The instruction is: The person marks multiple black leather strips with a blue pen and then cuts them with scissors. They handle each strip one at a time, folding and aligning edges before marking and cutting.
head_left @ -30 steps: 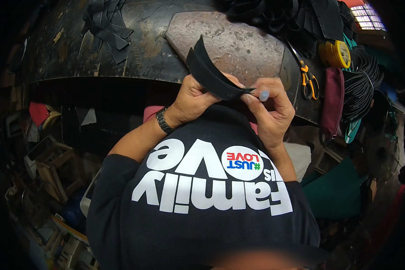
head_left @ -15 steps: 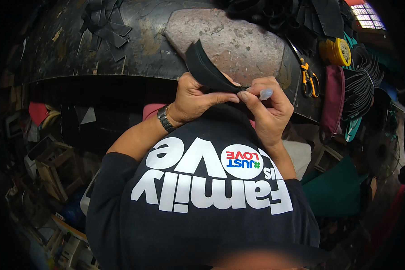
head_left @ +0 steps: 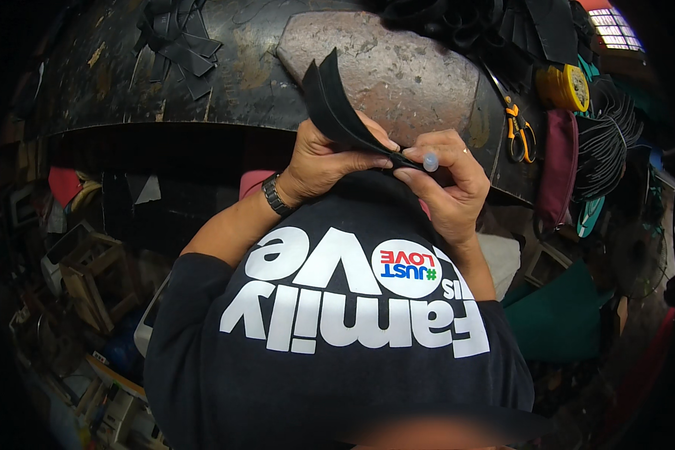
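Observation:
Between both hands runs a black, leather-like strip in layers, its free end curving up and splitting into two leaves. My left hand is closed on it, the thumb along its lower edge and fingers behind. My right hand is closed near the strip's other end, with thumb and index finger at its edge. A slim thing with a rounded, translucent whitish end sticks out of the right hand; the fingers hide the rest, so its kind is unclear.
A worn stone slab lies on the dark workbench beyond my hands. Black cut strips lie at left. At right are orange-handled scissors, a yellow tub, a maroon pouch and a bundle of black cords.
The strip's upper end has risen slightly and its leaves have parted. My right thumb has shifted lower, away from the left fingertips, and the whitish end has moved a little left.

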